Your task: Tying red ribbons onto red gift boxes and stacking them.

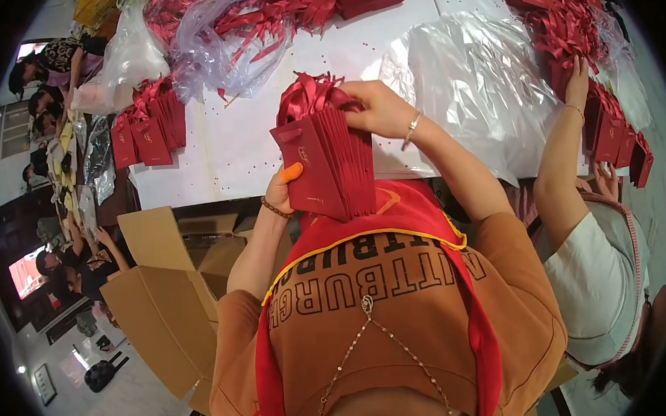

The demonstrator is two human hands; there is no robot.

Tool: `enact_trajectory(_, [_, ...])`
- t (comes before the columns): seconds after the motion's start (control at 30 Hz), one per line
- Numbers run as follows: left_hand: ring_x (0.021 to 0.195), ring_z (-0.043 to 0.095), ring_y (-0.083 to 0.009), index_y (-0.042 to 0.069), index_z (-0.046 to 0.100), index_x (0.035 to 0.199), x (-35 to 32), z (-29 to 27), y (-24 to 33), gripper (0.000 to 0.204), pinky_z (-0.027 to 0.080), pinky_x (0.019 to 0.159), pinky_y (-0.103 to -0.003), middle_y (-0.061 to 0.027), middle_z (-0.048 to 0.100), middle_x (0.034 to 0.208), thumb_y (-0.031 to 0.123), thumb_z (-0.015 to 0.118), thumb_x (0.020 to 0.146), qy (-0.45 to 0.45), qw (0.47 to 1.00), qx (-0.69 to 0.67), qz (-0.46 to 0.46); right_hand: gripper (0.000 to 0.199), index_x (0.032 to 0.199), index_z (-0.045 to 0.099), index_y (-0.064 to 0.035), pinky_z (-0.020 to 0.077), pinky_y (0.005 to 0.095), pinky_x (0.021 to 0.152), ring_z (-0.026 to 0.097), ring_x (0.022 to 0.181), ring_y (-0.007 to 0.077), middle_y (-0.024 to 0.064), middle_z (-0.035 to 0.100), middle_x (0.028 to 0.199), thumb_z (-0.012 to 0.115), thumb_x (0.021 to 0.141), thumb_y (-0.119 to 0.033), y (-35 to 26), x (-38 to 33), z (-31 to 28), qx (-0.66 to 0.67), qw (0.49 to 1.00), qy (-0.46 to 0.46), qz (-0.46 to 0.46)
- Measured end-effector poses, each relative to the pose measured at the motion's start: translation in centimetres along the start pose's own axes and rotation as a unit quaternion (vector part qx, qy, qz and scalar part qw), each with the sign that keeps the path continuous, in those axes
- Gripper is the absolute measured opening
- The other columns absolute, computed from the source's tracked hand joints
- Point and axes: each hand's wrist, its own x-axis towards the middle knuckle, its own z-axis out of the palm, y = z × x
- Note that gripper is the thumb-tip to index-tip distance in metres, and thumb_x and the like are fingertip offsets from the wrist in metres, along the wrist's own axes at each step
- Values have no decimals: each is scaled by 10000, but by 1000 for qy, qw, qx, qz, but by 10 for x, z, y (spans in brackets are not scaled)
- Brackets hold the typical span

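Note:
A thick bundle of small red paper gift bags (323,167) stands on edge in front of my chest, its red ribbon handles (308,96) looped at the top. My left hand (283,184) grips the bundle from the lower left, an orange cover on its thumb pressed against the front bag. At the bundle's upper right, my right hand (377,108) is closed on the bags beside the ribbons; some of its fingertips are hidden behind them. The lower end of the bundle is just over my red apron (408,211).
More red bags (148,131) stand on the white table (232,157) at left. Clear plastic sheeting (485,87) covers the right side. Open cardboard boxes (162,315) are below left. At right, a co-worker's arm (559,143) reaches to another row of bags (607,129).

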Motion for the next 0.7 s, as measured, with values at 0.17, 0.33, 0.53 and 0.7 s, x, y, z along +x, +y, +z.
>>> enact_trajectory(0.17, [1028, 537, -268, 52, 424, 1215, 0, -9, -2, 481, 440, 888, -433, -110, 530, 1148, 90, 611, 773, -59, 998, 0, 25, 167, 918, 579, -23, 434, 219, 647, 536, 714, 93, 42, 587, 746, 581, 755, -60, 33, 36, -1, 226, 962, 101, 113])
enact_trajectory(0.33, [1081, 501, -288, 53, 417, 1234, -3, -10, -10, 505, 385, 942, -457, -121, 509, 1193, 125, 616, 775, -82, 994, -75, 13, 428, 1127, 501, -64, 414, 280, 808, 490, 982, 162, 89, 486, 1133, 638, 739, -182, 74, 24, 1, -235, 892, 377, 87])
enact_trajectory(0.53, [1100, 487, -295, 47, 414, 1238, -3, -9, -10, 498, 375, 950, -460, -130, 496, 1210, 169, 601, 793, -71, 994, -71, 36, 692, 1284, 347, -92, 399, 308, 837, 469, 1015, 196, 122, 424, 1183, 653, 671, -191, 4, -47, 9, 227, 971, -45, 65])
enact_trajectory(0.7, [1095, 492, -292, 43, 409, 1239, -2, -11, -5, 497, 381, 945, -461, -134, 496, 1209, 171, 596, 797, -60, 996, -51, 39, 870, 1367, 182, -95, 384, 311, 839, 466, 986, 199, 115, 398, 1221, 665, 647, -155, -28, -53, 12, 206, 976, -30, 59])
